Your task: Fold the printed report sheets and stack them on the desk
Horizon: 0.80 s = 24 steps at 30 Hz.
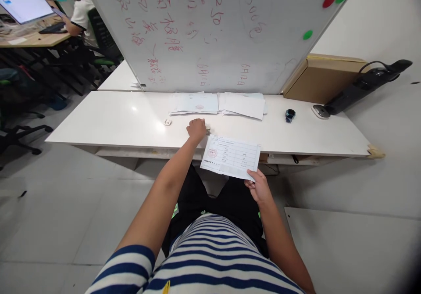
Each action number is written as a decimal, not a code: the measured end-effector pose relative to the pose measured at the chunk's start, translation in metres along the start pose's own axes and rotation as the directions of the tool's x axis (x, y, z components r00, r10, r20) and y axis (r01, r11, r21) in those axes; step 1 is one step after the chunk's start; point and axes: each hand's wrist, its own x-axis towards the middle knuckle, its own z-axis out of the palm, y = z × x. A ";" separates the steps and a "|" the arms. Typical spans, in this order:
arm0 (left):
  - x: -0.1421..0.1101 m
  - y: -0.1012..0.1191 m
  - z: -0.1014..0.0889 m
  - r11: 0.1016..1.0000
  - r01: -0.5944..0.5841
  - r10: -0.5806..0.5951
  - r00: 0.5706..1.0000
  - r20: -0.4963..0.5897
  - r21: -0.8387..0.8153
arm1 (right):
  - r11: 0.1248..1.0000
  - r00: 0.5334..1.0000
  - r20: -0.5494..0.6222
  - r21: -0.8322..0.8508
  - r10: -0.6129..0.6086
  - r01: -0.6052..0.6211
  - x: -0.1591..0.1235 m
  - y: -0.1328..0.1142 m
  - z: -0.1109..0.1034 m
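1. Two bare hands work at a white surface (141, 120), the person in a blue-and-white striped shirt (210, 245) and dark trousers.
2. The right hand (258, 187) pinches a printed sheet (232, 155) by its near right corner, thumb on top and fingers closed beneath; the page, with a red round stamp, tilts across the surface's front edge.
3. The left hand (196, 129), back upward and fingers curled in, is just beyond the sheet's far left corner. A small metallic-looking object (208, 130) shows beside it; whether the fingers grip it cannot be told.
4. Two stacks of paper lie side by side beyond the hands: a left stack (197, 103), topped by a stamped page, and a right stack (242, 105), its top sheet slightly askew.
5. A small white ring-like item (167, 122) rests left of the hand, a dark watch (290, 115) well to the right.
6. Behind rises a whiteboard (223, 57) with red handwriting; at right, a black handheld device (362, 87) stands beside a cardboard box (324, 77).
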 end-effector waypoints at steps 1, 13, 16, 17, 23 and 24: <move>0.001 0.000 -0.002 0.997 0.021 -0.022 1.000 -0.020 -0.069 | 1.000 1.000 -0.022 0.016 -0.013 0.014 0.000 0.002 0.001; -0.012 -0.085 -0.010 0.896 -0.441 0.438 0.897 -0.058 -0.062 | 0.988 0.992 -0.028 0.085 -0.124 0.126 0.040 -0.027 0.019; -0.011 -0.088 -0.005 0.907 -0.420 0.417 0.906 -0.079 -0.026 | 0.968 0.964 -0.087 -0.025 -0.252 0.251 0.088 -0.052 0.045; -0.010 -0.087 -0.005 0.908 -0.418 0.414 0.906 -0.088 -0.031 | 0.957 0.952 -0.104 -0.052 -0.288 0.284 0.105 -0.061 0.055; -0.011 -0.088 -0.006 0.913 -0.399 0.386 0.913 -0.131 -0.087 | 0.954 0.956 0.038 -0.057 -0.292 0.294 0.194 -0.108 0.135; -0.012 -0.088 -0.006 0.913 -0.395 0.381 0.914 -0.137 -0.098 | 0.947 0.949 0.066 -0.074 -0.308 0.313 0.204 -0.115 0.149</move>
